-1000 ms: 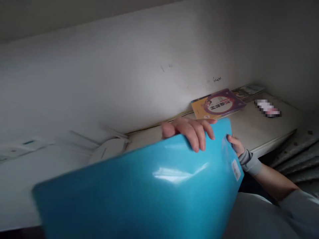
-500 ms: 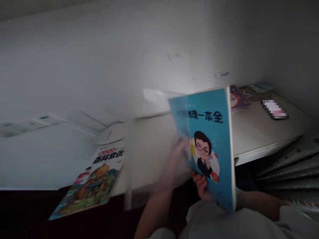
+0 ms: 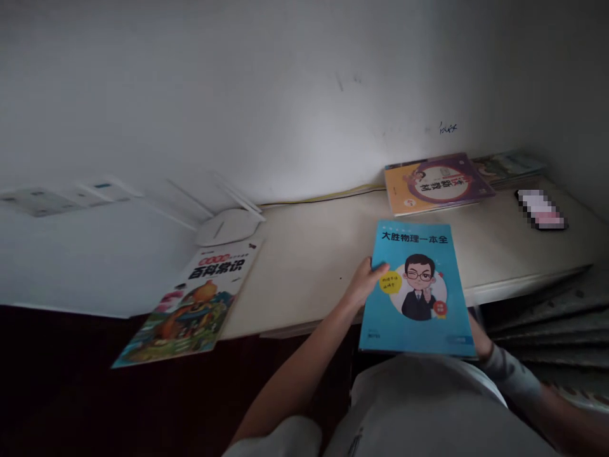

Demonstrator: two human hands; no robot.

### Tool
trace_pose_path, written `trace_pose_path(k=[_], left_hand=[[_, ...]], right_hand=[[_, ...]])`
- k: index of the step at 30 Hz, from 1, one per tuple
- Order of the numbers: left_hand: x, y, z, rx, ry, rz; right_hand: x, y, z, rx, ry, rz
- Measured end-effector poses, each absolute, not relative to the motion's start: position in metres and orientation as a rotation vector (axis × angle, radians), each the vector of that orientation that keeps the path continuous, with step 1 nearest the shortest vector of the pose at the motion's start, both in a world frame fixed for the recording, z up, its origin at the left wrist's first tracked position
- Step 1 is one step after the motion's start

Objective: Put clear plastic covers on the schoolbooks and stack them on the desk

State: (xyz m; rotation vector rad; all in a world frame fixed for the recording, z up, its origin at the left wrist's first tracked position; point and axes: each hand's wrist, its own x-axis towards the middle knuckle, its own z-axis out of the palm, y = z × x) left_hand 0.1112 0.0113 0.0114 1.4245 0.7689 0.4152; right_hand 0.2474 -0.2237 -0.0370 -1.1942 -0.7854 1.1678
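A blue rectangular paper book (image 3: 419, 336) is hovering over the flat white table's (image 3: 304, 266) near edge, long axis pointing tableward; the left hand (image 3: 366, 279) is clamping its left side, the right hand (image 3: 480, 339) hiding its grip.

A closed blue book (image 3: 417, 291) is facing its front cover upward, showing black lettering (image 3: 415, 238) above a bespectacled cartoon figure (image 3: 419, 298). Its left edge is sitting under the left hand's (image 3: 366, 278) thumb (image 3: 381, 270); its lower right edge is lying beside the right hand (image 3: 480, 336).
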Motion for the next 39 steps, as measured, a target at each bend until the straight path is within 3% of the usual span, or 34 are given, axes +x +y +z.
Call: trace_pose_path(k=[8, 14, 19, 25, 28, 31, 35, 39], left_hand=[[0.102, -0.003, -0.005, 1.421, 0.789, 0.502], [0.109, 0.012, -0.004, 2.017, 0.752, 0.636], [0.097, -0.023, -0.013, 2.584, 0.865, 0.327], [0.1, -0.053, 0.01, 2.687, 0.807, 0.136], [0.092, -0.076, 0.032, 2.576, 0.315, 0.16], [0.076, -0.102, 0.045, 2.374, 0.131, 0.474], [0.038, -0.101, 0.037, 1.93, 0.596, 1.06], [-0.024, -0.066, 0.007, 1.356, 1.074, 1.321]], right_hand=[[0.288, -0.237, -0.006, -1.341, -0.518, 1.012], [0.317, -0.197, 0.003, -1.425, -0.846, 0.927], [0.329, -0.202, 0.001, -1.637, -1.059, 0.829], [0.321, -0.216, 0.041, -2.263, -1.389, 0.092], [0.298, -0.204, 0.082, -2.02, -1.509, 0.265], [0.259, -0.172, 0.118, -1.532, -1.536, 0.593], [0.202, -0.109, 0.136, -1.107, -1.665, 0.759], [0.183, -0.066, 0.123, -0.966, -1.839, 0.776]])
